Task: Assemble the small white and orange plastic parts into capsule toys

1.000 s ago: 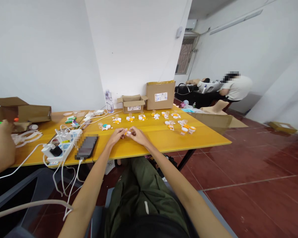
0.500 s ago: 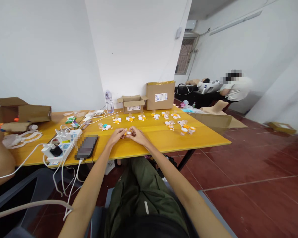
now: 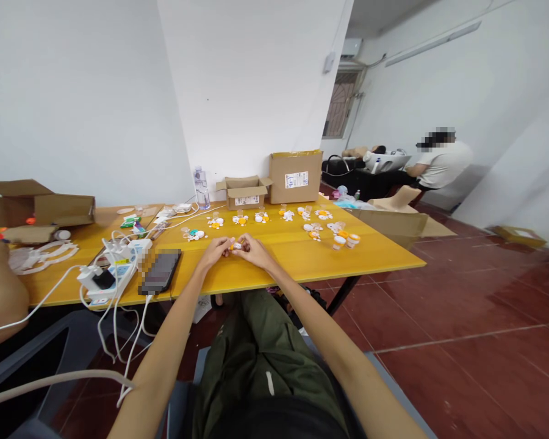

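Above the worktop point(image 3: 324, 256), near its front edge, left hand point(image 3: 216, 248) and right hand point(image 3: 253, 250) each keep a fingertip grip on one small orange-and-white container point(image 3: 237, 246), seemingly mid-manipulation, the next move calling for steady, coordinated fingers.

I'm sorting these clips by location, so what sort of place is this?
Probably an indoor workroom: a yellow wooden table bears clusters of small white and orange plastic-looking pieces, rectangular brown cardboard boxes and a long white power strip.

Left hand point(image 3: 215, 250) beside right hand point(image 3: 255, 250)
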{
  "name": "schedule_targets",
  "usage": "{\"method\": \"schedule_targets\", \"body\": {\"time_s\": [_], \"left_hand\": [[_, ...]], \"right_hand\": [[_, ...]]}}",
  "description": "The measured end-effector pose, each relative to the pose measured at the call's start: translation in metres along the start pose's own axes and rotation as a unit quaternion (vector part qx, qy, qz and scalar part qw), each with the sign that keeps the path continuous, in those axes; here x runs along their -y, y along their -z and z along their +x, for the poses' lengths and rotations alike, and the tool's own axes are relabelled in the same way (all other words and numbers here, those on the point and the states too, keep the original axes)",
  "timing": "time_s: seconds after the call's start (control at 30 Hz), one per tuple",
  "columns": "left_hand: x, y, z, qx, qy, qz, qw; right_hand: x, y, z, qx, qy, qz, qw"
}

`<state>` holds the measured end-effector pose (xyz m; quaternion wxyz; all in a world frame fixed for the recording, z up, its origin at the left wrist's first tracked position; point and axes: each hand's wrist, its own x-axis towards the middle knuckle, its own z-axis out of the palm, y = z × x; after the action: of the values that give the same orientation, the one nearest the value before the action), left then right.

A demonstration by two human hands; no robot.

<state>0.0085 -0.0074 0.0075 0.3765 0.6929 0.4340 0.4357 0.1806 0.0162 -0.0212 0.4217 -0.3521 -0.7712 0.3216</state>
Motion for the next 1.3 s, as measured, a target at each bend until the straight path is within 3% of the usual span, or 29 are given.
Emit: {"method": "schedule_targets", "body": {"time_s": [1.3], "left_hand": [[-0.0025, -0.0003, -0.0002, 0.005, -0.008, -0.004, 1.000]], "right_hand": [[0.0008, 0.0010, -0.0008, -0.002, 0.012, 0.009, 1.000]]}}
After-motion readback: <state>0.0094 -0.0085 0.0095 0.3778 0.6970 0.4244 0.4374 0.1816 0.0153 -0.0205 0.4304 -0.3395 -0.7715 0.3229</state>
